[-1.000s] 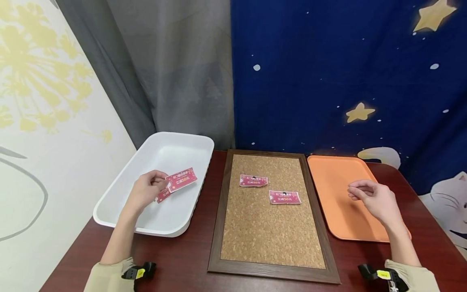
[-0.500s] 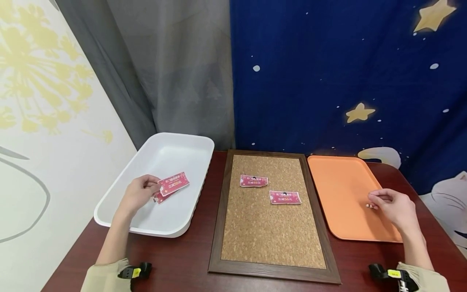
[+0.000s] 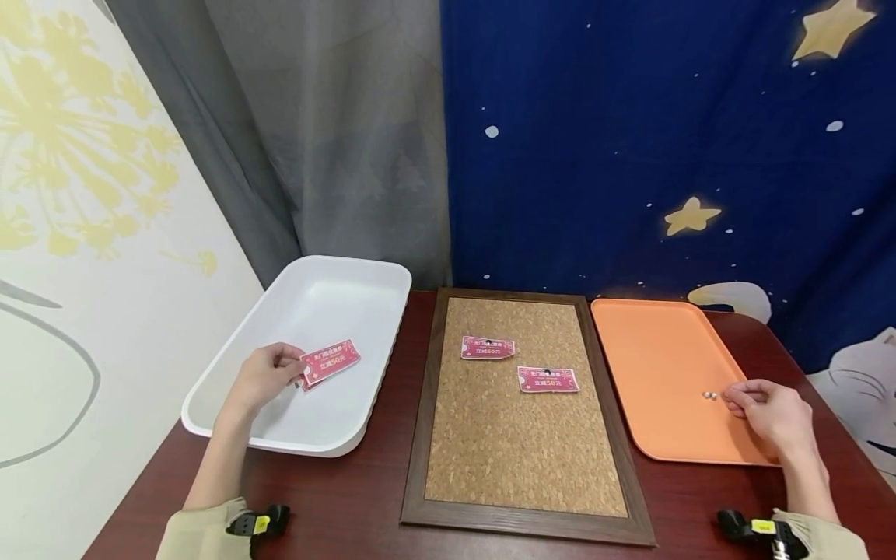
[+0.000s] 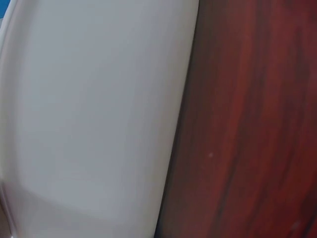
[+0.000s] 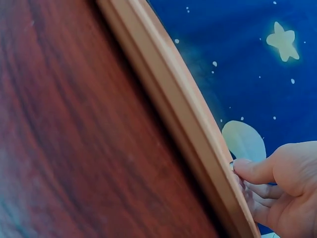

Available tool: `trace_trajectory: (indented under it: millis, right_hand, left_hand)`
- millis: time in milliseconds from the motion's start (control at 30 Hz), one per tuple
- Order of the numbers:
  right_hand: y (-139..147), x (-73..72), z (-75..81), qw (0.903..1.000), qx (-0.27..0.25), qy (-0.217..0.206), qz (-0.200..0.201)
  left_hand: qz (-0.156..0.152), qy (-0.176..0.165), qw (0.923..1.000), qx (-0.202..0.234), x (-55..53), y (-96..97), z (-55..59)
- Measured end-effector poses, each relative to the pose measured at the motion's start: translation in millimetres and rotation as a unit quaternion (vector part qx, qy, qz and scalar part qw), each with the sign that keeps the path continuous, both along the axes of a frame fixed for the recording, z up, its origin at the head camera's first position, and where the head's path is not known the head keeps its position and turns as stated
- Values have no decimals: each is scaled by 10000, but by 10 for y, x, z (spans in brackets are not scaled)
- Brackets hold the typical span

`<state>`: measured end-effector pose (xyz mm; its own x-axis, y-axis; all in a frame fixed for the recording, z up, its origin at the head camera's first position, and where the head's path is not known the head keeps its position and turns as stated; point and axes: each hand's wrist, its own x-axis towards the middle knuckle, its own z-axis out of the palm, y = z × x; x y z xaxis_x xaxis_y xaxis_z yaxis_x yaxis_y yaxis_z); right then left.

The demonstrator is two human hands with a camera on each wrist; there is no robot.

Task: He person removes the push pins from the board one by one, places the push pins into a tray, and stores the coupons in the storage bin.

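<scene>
In the head view my left hand [image 3: 262,381] is over the white bin and pinches a pink coupon [image 3: 331,363] by its left end. Part of a second pink coupon [image 3: 309,384] shows beneath it; whether that one is also held I cannot tell. My right hand [image 3: 773,416] is low over the orange tray, fingertips close to its surface and thumb near the curled fingers. Small silvery pieces [image 3: 710,396] lie just left of those fingertips. In the right wrist view a tiny pale bit [image 5: 231,166] shows at the thumb tip, too small to identify.
A framed cork board [image 3: 521,459] lies between the white bin [image 3: 343,272] and the orange tray [image 3: 665,342]. Two pink coupons, a left one [image 3: 488,350] and a right one [image 3: 548,381], are on it, each with a dark dot. Curtains hang behind the dark red table [image 3: 336,498].
My right hand has moved right and toward me over the tray, uncovering the small silvery pieces. My left hand has lowered slightly with the coupon, which now covers more of the second one.
</scene>
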<state>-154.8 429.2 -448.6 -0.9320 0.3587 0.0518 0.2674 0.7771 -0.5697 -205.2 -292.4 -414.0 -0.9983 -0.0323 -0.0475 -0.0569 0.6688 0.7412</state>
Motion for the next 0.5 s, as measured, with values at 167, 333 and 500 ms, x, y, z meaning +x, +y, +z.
trace_trajectory:
  millis: [167,333,500]
  right_hand:
    - [7,-7,-21,9997,187,-118,-69]
    - [-3,-11,-20,9997,212,-119,-91]
    - [-2,-15,-24,9997,222,-69,-90]
  left_hand:
    - [29,-189,9997,-140,1,-5,-2]
    - [89,-454,9988,-139,-2,-7,2]
    - [135,-527,9983,-217,-12,-12,-12]
